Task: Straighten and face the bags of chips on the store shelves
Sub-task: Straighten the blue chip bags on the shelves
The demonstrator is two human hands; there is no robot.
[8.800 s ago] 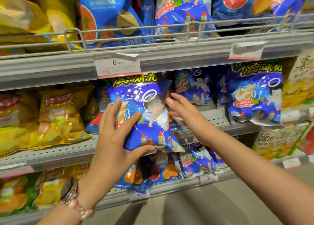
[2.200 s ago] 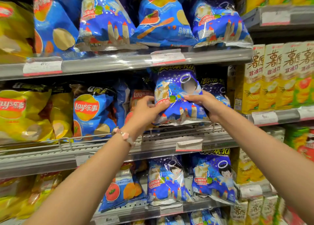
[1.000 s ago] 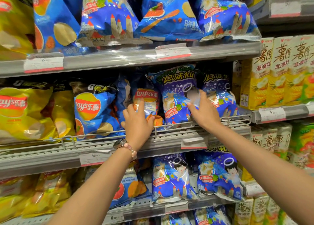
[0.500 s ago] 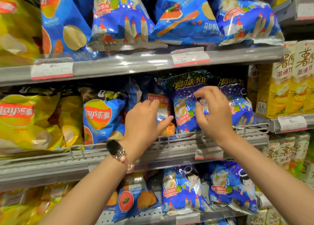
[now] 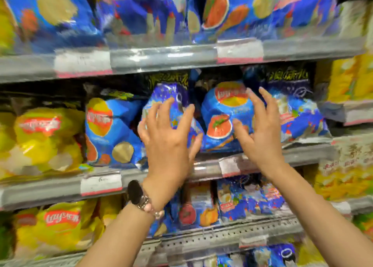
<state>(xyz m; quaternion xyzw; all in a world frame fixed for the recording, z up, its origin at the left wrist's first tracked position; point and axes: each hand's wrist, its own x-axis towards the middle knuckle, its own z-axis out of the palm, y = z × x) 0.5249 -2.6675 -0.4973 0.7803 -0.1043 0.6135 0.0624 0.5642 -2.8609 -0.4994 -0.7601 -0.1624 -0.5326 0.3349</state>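
The view is motion-blurred. My left hand, with a watch on its wrist, lies with fingers spread over a purple-blue starry chip bag on the middle shelf. Spread the same way, my right hand touches the right side of a blue Lay's tomato bag, thumb on its front. Neither hand visibly grips a bag. Another purple-blue starry bag stands just right of my right hand. A blue Lay's bag stands left of my left hand.
Yellow Lay's bags fill the left of the middle shelf. Blue bags crowd the upper shelf close overhead. Yellow boxes stand on the right. More blue and yellow bags sit on the lower shelf. Price tags hang on the rails.
The view has closed in and blurred. The tomato Lay's bag now faces front, to the right of the starry bag. Both hands have spread open, each on a separate bag.
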